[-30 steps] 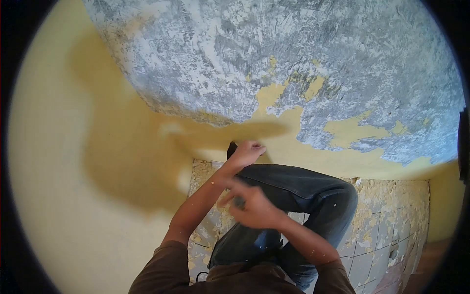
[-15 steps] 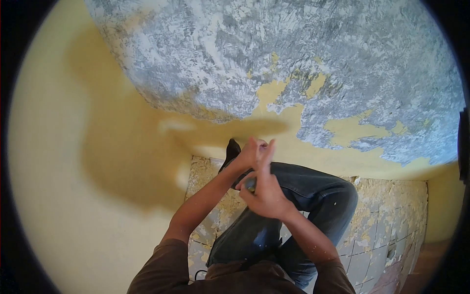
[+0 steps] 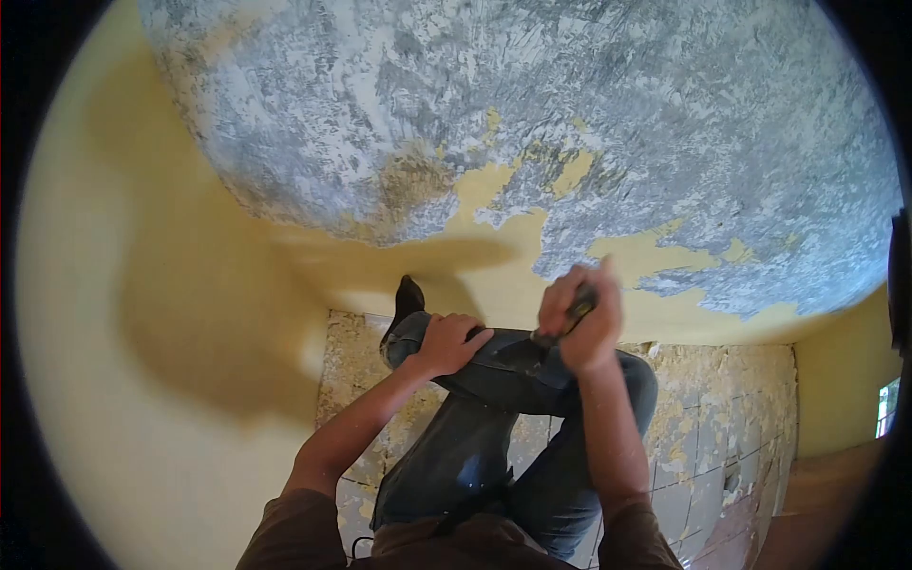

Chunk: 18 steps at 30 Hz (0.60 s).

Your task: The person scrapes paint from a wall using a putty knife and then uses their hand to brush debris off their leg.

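Note:
My right hand [image 3: 582,318] is closed around the dark handle of a scraper [image 3: 579,306] with yellowish marks. Its blade seems to point down and left over my bent leg, though motion blur hides its outline. In front of that hand stands the wall [image 3: 608,85], scraped to grey and white, with yellow paint left along its lower part. My left hand [image 3: 451,344] lies on the lower part of the same jeans leg [image 3: 518,356], thumb out and fingers over the cloth, with nothing visible in it.
Paint flakes cover the tiled floor [image 3: 708,427] beside and under my legs. A yellow wall [image 3: 209,313] rises close on the left, carrying my shadow. My dark shoe [image 3: 408,296] is near the base of the scraped wall. At far right is a small bright opening [image 3: 887,407].
My hands were close together before; now they are apart. The right hand has moved right with the scraper, and the left has come down onto my leg. The view has shifted slightly right.

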{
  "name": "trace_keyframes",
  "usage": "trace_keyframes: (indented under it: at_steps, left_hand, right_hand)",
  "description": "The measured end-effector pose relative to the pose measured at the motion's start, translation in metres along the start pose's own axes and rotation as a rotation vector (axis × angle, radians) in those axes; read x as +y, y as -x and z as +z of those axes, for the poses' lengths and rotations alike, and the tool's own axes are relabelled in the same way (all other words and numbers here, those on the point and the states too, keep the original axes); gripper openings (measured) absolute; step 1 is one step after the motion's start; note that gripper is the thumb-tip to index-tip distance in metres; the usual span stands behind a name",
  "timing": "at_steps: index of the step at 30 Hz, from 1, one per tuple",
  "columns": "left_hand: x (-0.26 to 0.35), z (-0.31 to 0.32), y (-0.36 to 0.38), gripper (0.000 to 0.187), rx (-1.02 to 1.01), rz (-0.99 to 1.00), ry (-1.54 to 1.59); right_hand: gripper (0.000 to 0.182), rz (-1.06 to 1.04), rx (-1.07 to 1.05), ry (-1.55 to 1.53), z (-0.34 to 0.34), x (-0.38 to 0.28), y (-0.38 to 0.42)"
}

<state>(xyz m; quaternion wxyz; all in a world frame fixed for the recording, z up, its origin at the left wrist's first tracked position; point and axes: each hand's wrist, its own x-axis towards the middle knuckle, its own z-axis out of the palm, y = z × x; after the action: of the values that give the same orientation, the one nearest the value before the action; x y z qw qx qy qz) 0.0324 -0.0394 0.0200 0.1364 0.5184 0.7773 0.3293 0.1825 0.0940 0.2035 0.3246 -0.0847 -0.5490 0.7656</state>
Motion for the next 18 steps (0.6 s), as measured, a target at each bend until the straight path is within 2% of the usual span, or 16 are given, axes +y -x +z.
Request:
trace_keyframes:
  at_steps: [1, 3, 4, 6, 7, 9, 10, 11, 12, 14, 15, 16, 18]
  left_hand:
    - [0.0, -0.003, 0.0, 0.042, -0.003, 0.001, 0.012]
    - [-0.001, -0.008, -0.004, 0.045, -0.122, -0.012, -0.067]
    - [-0.002, -0.008, -0.005, 0.045, -0.118, -0.01, -0.059]
    - [-0.002, -0.008, -0.008, 0.039, -0.173, -0.093, -0.085]
    - [0.0, -0.011, -0.008, 0.039, -0.169, -0.091, -0.079]
    - [0.004, -0.016, -0.007, 0.036, -0.165, -0.153, -0.01]
    - [0.0, -0.014, -0.007, 0.036, -0.164, -0.149, -0.006]
    - [-0.004, -0.011, -0.003, 0.034, -0.022, -0.055, -0.027]
    - [-0.007, -0.007, 0.0, 0.032, 0.117, 0.038, -0.048]
    - [-0.005, -0.009, 0.002, 0.03, 0.142, -0.001, 0.002]
    - [-0.005, -0.011, 0.004, 0.029, 0.168, -0.047, 0.047]
    - [-0.008, -0.012, 0.005, 0.029, 0.164, -0.051, 0.05]
    - [-0.014, -0.012, 0.007, 0.02, 0.283, 0.012, 0.096]
  right_hand:
    - [0.054, 0.07, 0.025, -0.231, -0.004, -0.011, -0.011]
    - [0.043, -0.075, 0.084, -0.205, -0.013, -0.026, -0.037]
    - [0.043, -0.074, 0.081, -0.197, -0.016, -0.033, -0.048]
    - [0.036, -0.199, 0.044, -0.268, -0.016, -0.048, -0.066]
    - [0.036, -0.198, 0.041, -0.262, -0.013, -0.053, -0.075]
    - [0.036, -0.434, 0.082, -0.026, -0.005, -0.06, -0.087]
    - [0.033, -0.506, 0.031, 0.032, -0.005, -0.061, -0.09]
    - [0.033, -0.506, 0.031, 0.038, -0.005, -0.055, -0.091]
    - [0.032, -0.622, -0.023, 0.092, -0.005, -0.044, -0.091]
    - [0.029, -0.813, -0.107, 0.197, -0.012, -0.016, -0.095]
    - [0.029, -0.722, -0.124, 0.224, -0.023, -0.004, -0.095]
    - [0.028, -0.768, -0.155, 0.251, -0.022, -0.003, -0.093]
    - [0.027, -0.8, -0.186, 0.278, -0.021, -0.003, -0.089]
